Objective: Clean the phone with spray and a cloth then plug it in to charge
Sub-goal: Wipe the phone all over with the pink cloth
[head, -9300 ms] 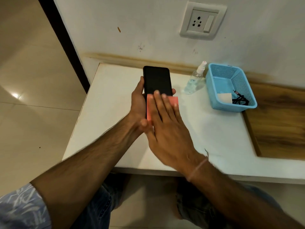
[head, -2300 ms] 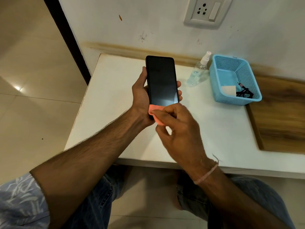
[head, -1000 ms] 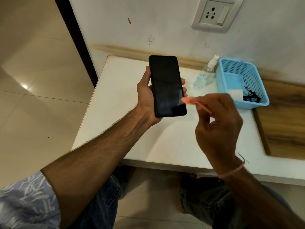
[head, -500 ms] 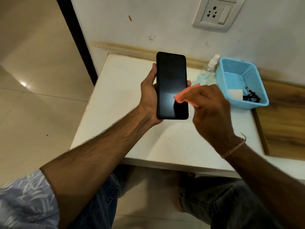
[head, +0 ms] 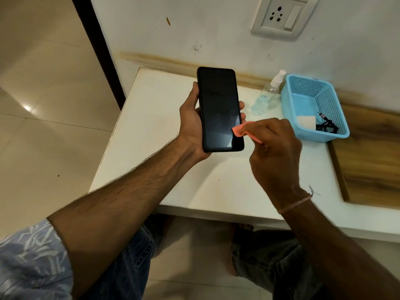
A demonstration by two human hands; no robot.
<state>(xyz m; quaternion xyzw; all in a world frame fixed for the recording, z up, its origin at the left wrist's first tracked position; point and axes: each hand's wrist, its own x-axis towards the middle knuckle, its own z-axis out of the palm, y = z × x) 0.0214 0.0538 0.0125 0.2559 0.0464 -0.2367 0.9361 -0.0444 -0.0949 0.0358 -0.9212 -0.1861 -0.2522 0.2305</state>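
Two hands over the white bench (head: 173,118), both gripping.
Left hand (head: 192,124) wraps the black phone (head: 219,109), screen up; right hand (head: 273,152) pinches the pink cloth (head: 240,131) against its lower right edge. Spray bottle (head: 268,94) and blue basket (head: 324,137) stand beyond the right hand.

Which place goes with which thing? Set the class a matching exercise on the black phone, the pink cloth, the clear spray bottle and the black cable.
Things
1. black rectangular phone
2. pink folded cloth
3. clear plastic spray bottle
4. black coiled cable

Places
A. inside the blue plastic basket
B. pinched by the right hand
C. on the white table, beside the basket
D. gripped by the left hand

Pairs: 1-D, 2-B, 3-C, 4-A
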